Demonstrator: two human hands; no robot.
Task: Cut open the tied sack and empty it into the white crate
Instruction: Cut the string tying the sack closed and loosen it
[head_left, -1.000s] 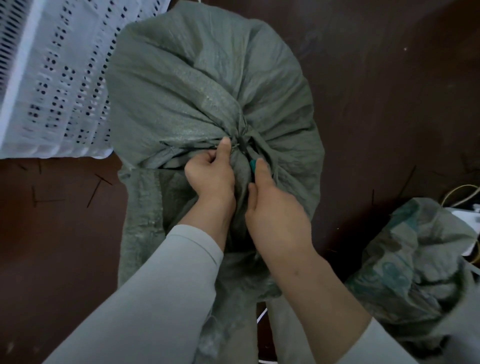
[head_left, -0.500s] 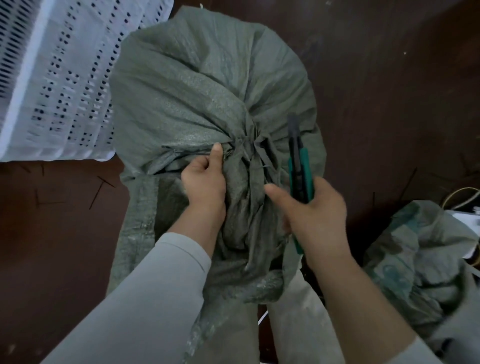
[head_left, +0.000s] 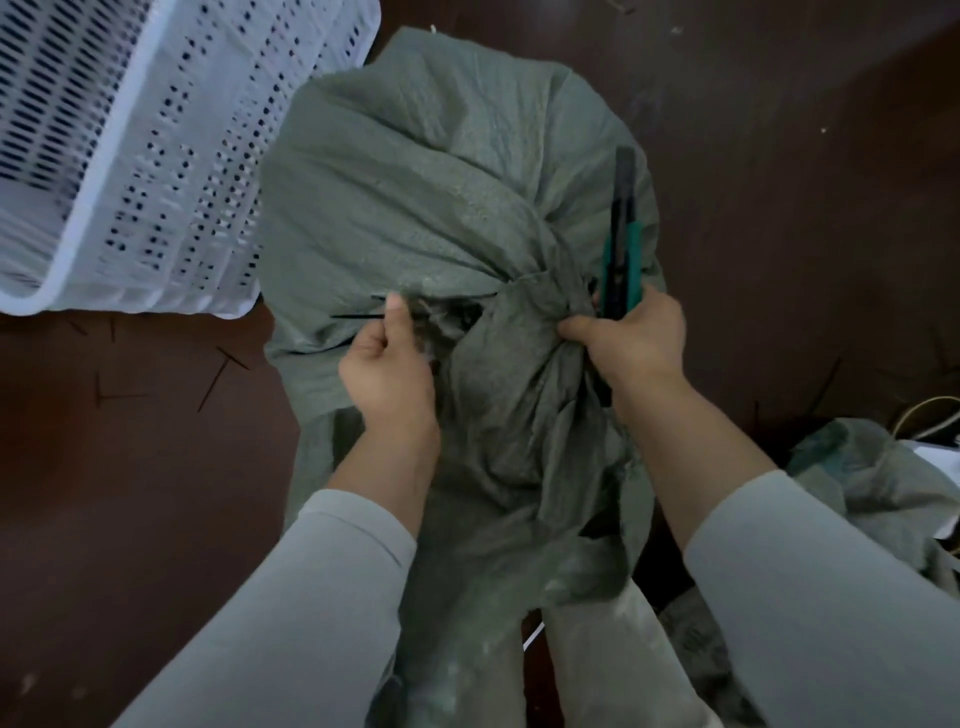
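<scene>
A bulging grey-green woven sack (head_left: 415, 171) stands on the dark floor in front of me, its gathered neck pointing toward me. My left hand (head_left: 387, 366) pinches a thin black tie (head_left: 358, 315) that sticks out to the left of the neck. My right hand (head_left: 636, 340) grips the bunched neck fabric together with a green-and-black cutter (head_left: 618, 234), whose blade end points away from me. The neck looks loosened, with a dark gap between my hands. The white perforated crate (head_left: 130, 156) stands at the upper left, beside the sack.
Several cut black ties (head_left: 218, 382) lie scattered on the brown floor at the left. A crumpled empty sack (head_left: 872, 488) and a yellowish cord (head_left: 930, 410) lie at the right. My trouser legs (head_left: 571, 670) are below the sack's neck.
My left hand has pulled the black tie out to the left of the neck. My right hand, with the cutter, has closed on the bunched neck fabric. The neck has loosened.
</scene>
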